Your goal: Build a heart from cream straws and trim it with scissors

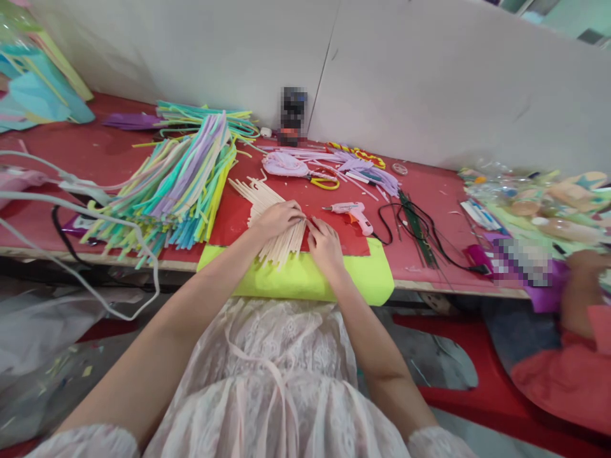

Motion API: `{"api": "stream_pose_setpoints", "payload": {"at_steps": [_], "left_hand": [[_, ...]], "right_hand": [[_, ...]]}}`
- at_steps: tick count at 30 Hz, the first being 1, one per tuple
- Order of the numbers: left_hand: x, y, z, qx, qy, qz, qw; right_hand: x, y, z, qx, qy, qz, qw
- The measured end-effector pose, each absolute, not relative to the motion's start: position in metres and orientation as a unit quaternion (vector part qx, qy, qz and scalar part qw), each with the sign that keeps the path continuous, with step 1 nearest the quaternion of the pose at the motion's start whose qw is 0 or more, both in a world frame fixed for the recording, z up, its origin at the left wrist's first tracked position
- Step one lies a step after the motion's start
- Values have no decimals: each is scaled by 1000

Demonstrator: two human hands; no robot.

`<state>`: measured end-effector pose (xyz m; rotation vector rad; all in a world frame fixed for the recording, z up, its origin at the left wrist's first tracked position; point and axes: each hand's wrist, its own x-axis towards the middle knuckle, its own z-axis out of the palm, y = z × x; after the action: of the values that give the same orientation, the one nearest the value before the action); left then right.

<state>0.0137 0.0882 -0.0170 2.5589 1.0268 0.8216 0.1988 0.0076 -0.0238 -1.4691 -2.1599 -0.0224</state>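
A spread bundle of cream pipe cleaners lies on a red work mat in front of me. Across its middle rests my left hand, fingers drawn together over the fuzzy stems. My right hand is beside the bundle's right edge. Its fingers are bent into a pinch, with the tips close to my left fingertips; what sits between them is too small to make out. Just beyond my right hand is a pink glue gun, lying on its side.
A big heap of coloured pipe cleaners is at left, beside white cables. Yellow-handled scissors and lilac stems lie behind. A black cord runs right. Yellow-green padding covers the table edge. Another person's arm is at right.
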Motion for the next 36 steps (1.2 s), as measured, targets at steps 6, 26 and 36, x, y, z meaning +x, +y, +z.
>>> {"api": "stream_pose_setpoints", "payload": {"at_steps": [6, 26, 36], "left_hand": [[14, 86, -17, 876, 358, 291, 137], [13, 86, -17, 877, 365, 289, 120], [13, 87, -19, 878, 361, 291, 121]], "right_hand": [[196, 3, -20, -538, -798, -11, 272], [194, 0, -21, -537, -802, -9, 261], [190, 0, -21, -543, -806, -18, 235]]}}
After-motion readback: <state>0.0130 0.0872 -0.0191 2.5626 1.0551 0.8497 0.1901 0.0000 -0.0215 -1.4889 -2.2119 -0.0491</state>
